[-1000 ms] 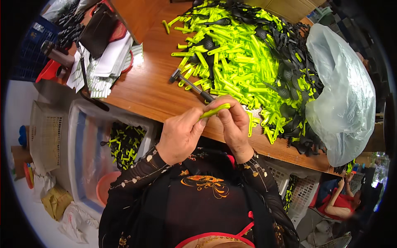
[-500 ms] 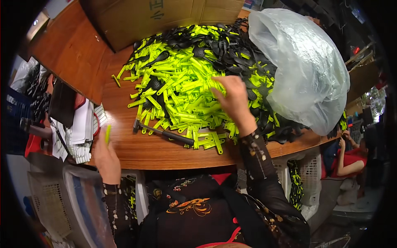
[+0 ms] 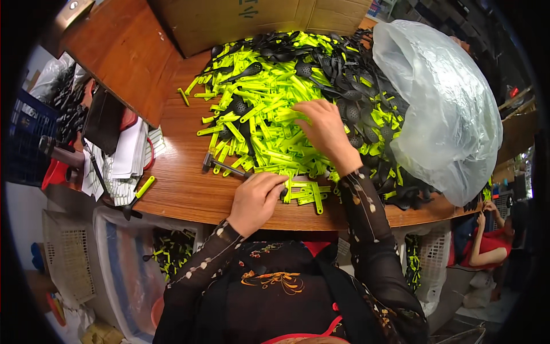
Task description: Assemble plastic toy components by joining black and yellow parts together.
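Had the left hand point(image 3: 255, 200) bent over the black grip of a hammer point(image 3: 207, 163), with the grip's end poking out on the right. Could not tell a tight hold from a light touch there, with the palm turned down. Had moved that hand over from the left side of the wooden table point(image 3: 177, 198) in the last half second. Had held a lime-green piece over there before; now saw a lime-green handle point(image 3: 146, 187) with a dark end lying at the table's edge, near the papers point(image 3: 127, 153).

Held the right hand point(image 3: 325, 135) part open over the heap, with thumb and fingertips apart, much as half a second before. Could not see into the palm, nor tell a touch from a gap. Had both hands together on one lime-green piece a second before; now had them well apart.

Saw loose lime-green handles point(image 3: 275, 114) piled up just behind the hammer, with black slotted spoons point(image 3: 303, 69) mixed in. Saw a big clear plastic bag point(image 3: 441, 114) to the right, a cardboard box point(image 3: 252, 20) at the back, and a person in red point(image 3: 490, 246) far off to the right.
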`<control>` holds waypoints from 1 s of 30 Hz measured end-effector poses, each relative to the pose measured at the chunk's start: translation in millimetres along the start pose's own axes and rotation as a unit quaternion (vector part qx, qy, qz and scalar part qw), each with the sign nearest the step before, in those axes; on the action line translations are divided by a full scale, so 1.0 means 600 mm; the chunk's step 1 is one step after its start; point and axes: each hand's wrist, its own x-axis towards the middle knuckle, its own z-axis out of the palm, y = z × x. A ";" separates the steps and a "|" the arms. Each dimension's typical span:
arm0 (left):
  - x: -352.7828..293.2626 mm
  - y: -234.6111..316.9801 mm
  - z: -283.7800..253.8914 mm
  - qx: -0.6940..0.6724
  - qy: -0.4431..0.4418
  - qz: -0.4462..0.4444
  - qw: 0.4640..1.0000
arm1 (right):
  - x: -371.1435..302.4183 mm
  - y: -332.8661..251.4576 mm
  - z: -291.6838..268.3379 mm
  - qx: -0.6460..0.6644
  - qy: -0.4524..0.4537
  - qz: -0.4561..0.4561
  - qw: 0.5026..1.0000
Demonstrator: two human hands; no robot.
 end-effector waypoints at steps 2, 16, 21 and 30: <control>0.010 -0.004 0.011 0.045 -0.007 0.015 0.999 | 0.010 0.001 0.020 -0.053 -0.054 -0.014 0.997; 0.041 -0.001 0.041 -0.303 -0.051 -0.137 0.942 | -0.131 0.013 -0.145 0.114 0.068 0.335 0.933; 0.052 0.015 0.078 -0.334 -0.105 -0.117 0.929 | -0.158 0.011 -0.164 -0.059 -0.064 0.158 0.984; 0.058 0.024 0.067 -0.406 -0.144 -0.202 0.880 | -0.158 0.020 -0.127 -0.005 0.051 0.143 0.988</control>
